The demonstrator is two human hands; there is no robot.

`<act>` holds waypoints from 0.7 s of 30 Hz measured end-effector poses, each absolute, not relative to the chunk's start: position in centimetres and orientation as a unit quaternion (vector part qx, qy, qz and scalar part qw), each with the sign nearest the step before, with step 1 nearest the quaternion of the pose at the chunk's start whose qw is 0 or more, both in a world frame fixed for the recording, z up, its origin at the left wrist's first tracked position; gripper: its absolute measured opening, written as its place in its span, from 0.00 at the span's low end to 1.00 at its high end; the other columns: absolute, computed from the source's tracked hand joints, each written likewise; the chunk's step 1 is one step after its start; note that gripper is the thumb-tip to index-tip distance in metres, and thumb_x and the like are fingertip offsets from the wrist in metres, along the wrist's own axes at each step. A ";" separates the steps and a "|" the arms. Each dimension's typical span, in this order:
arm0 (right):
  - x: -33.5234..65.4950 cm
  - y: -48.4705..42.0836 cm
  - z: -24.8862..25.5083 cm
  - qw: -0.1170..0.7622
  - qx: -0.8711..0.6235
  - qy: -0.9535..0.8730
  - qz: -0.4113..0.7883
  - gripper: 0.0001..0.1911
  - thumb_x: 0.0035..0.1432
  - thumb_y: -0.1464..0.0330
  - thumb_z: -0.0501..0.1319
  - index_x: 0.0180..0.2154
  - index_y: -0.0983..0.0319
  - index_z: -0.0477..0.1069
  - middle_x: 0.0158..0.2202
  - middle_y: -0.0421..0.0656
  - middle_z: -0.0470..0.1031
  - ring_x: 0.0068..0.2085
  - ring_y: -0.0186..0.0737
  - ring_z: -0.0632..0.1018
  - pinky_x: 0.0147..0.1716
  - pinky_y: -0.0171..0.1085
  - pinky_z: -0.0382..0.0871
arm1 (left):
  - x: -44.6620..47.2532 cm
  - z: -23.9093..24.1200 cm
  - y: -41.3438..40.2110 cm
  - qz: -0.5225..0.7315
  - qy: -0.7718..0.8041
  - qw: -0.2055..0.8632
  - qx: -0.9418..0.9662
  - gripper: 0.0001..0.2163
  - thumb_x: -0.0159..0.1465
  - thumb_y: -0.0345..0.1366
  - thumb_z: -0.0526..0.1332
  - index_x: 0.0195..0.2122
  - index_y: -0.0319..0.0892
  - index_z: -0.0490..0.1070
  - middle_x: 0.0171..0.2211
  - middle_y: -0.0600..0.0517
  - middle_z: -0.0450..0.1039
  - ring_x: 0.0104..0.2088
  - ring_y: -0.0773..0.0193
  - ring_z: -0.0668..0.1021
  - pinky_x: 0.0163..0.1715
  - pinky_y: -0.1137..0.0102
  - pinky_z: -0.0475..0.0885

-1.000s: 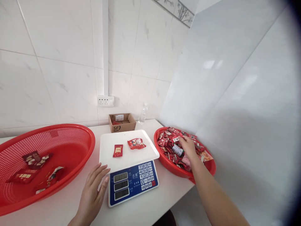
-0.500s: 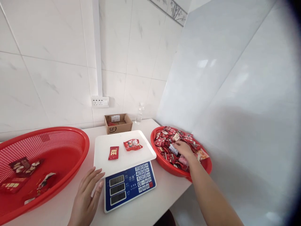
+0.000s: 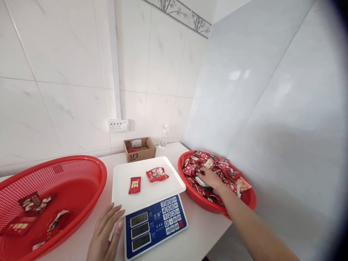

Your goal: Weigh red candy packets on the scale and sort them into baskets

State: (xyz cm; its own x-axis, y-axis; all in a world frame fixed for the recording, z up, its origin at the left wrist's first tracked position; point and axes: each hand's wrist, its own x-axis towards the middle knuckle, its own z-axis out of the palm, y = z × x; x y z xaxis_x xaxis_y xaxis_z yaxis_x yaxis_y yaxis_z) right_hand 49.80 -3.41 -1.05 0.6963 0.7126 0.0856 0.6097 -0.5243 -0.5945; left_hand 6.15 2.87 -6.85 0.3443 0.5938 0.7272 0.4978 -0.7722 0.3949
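My right hand (image 3: 208, 178) reaches into the red basket (image 3: 206, 204) on the right, its fingers curled around a small packet (image 3: 201, 181) among several red snack packets. My left hand (image 3: 105, 233) lies flat and open on the white table, touching the left front corner of the scale (image 3: 154, 221). On the scale's white pan (image 3: 122, 192) lie a small red packet (image 3: 135, 185) and a larger red packet (image 3: 157, 174).
A big red mesh basket (image 3: 81, 170) at the left holds a few packets (image 3: 34, 203). At the back stand an open cardboard box (image 3: 139, 149), a clear bottle (image 3: 163, 138) and a wall socket (image 3: 119, 125). A white panel closes the right side.
My right hand has moved toward the basket's left side and closed round a packet. My left hand has stayed by the scale. The camera tilted slightly.
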 end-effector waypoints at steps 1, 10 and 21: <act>49.8 -3.5 -1.1 0.309 -0.864 -0.387 0.092 0.12 0.47 0.63 0.61 0.35 0.61 0.74 0.34 0.44 0.77 0.36 0.42 0.76 0.35 0.36 0.66 | 6.1 -6.9 2.9 0.466 0.335 0.052 0.818 0.12 0.63 0.40 0.53 0.44 0.47 0.71 0.46 0.49 0.73 0.50 0.56 0.73 0.44 0.61 0.73; 52.1 -3.8 -1.4 0.317 -0.887 -0.332 0.048 0.13 0.50 0.66 0.58 0.39 0.61 0.73 0.40 0.48 0.76 0.42 0.45 0.75 0.41 0.39 0.64 | 6.1 -6.9 3.3 0.469 0.326 0.033 0.820 0.12 0.63 0.40 0.53 0.44 0.47 0.70 0.45 0.49 0.74 0.49 0.56 0.74 0.43 0.61 0.74; 51.9 -3.8 -1.7 0.427 -0.871 -0.241 0.024 0.25 0.52 0.61 0.56 0.51 0.61 0.62 0.36 0.45 0.76 0.32 0.41 0.76 0.33 0.37 0.66 | 5.9 -7.4 4.0 0.469 0.312 0.020 0.826 0.12 0.63 0.40 0.53 0.45 0.48 0.71 0.45 0.50 0.75 0.49 0.56 0.75 0.42 0.63 0.76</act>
State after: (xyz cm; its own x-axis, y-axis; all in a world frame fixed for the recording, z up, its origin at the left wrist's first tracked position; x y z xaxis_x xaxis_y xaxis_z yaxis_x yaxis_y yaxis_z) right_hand 51.89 -3.84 -1.69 0.8829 0.4402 0.1633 0.3989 -0.5198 -0.7555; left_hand 5.88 3.96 -7.36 0.3646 0.5345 0.7624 0.4961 -0.8044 0.3267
